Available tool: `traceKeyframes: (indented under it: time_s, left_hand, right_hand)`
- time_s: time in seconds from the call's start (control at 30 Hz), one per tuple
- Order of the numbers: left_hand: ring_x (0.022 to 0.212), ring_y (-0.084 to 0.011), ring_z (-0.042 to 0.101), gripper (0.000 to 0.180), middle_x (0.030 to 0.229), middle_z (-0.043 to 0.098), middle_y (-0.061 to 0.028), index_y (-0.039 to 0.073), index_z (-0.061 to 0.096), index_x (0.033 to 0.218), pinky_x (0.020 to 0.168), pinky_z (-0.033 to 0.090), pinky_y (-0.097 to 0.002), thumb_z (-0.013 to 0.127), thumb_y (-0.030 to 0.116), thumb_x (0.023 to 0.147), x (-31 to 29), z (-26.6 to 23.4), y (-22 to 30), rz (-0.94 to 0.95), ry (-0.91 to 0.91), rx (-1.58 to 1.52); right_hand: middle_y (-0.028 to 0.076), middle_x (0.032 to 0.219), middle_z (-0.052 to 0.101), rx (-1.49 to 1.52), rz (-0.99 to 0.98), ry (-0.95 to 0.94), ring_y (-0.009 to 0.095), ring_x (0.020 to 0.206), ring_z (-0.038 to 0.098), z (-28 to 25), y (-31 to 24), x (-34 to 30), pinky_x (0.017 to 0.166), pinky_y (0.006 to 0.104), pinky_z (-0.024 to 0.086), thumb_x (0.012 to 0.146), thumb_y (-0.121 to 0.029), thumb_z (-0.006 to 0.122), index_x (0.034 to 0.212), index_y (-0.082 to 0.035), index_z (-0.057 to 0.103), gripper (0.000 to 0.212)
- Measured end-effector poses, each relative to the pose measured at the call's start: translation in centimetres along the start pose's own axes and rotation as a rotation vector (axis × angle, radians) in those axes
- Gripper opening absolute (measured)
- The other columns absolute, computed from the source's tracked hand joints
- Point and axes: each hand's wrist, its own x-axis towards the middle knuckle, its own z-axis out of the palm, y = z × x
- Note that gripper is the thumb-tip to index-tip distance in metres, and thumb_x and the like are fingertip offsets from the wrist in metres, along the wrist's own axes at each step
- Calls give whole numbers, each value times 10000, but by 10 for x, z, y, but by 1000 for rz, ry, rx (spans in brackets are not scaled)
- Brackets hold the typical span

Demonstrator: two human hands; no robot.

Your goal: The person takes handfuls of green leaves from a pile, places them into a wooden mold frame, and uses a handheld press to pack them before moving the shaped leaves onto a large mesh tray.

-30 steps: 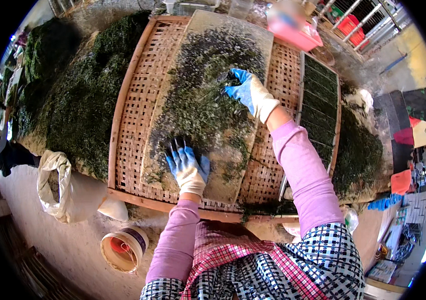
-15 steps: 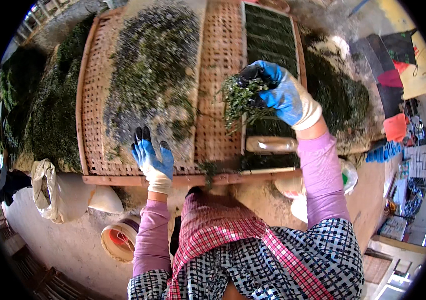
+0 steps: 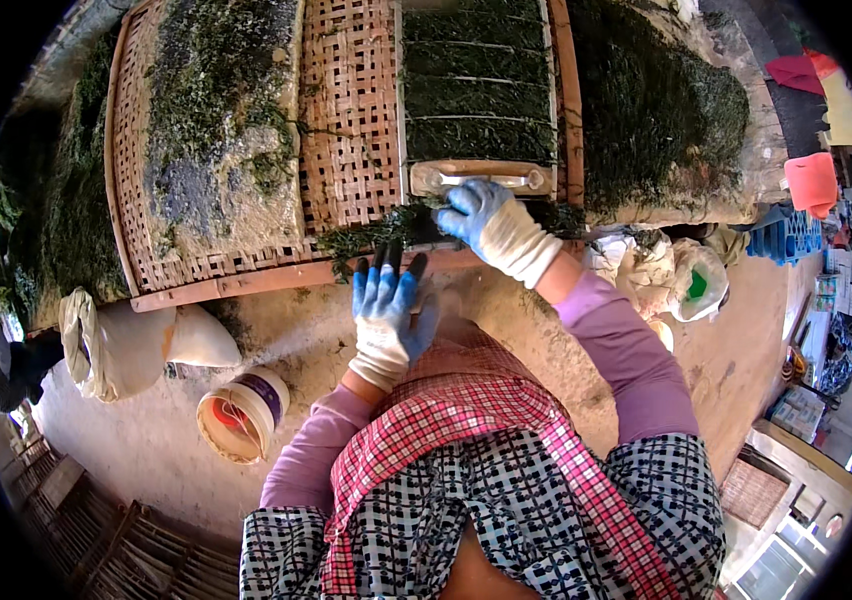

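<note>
In a blue-and-white glove, my right hand is at the near end of a rectangular frame, its fingers curled down into a clump of dark green plant strands. Part of its fingertips is hidden. Just beyond it lies a wooden bar with a shiny piece on top. Dark green strands fill the frame in rows between pale strips. My left hand, gloved alike, is open, palm down, fingers stretched toward the clump at the rim of the woven tray.
More green material lies on a board at the tray's left. Dark green heaps flank the tray on both sides. Below stand a white bucket, a pale sack and bags. A blue crate is at right.
My right hand has come down and nearer with the green clump, to the frame's near end. My left hand has moved right, off the board to the tray's front rim. The view has shifted.
</note>
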Motion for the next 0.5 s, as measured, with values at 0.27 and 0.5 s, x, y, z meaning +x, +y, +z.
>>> traceKeyframes:
  time_s: [0.27,0.5]
  left_hand:
    - [1332,-445,435,624,1476,432,-248,68,524,1375,1113,305,-595,672,278,806,13,38,22,-39,15,123]
    - [1388,-427,384,598,1496,409,-229,58,550,1345,1160,267,-578,653,350,833,40,66,61,85,-108,140]
  right_hand:
    - [9,1369,502,-233,141,124,254,1170,489,48,26,-91,1021,474,421,872,-226,565,1246,-285,625,384]
    - [17,1354,541,-147,271,58,279,1204,491,36,26,-105,1071,530,378,864,-269,602,1224,-288,635,362]
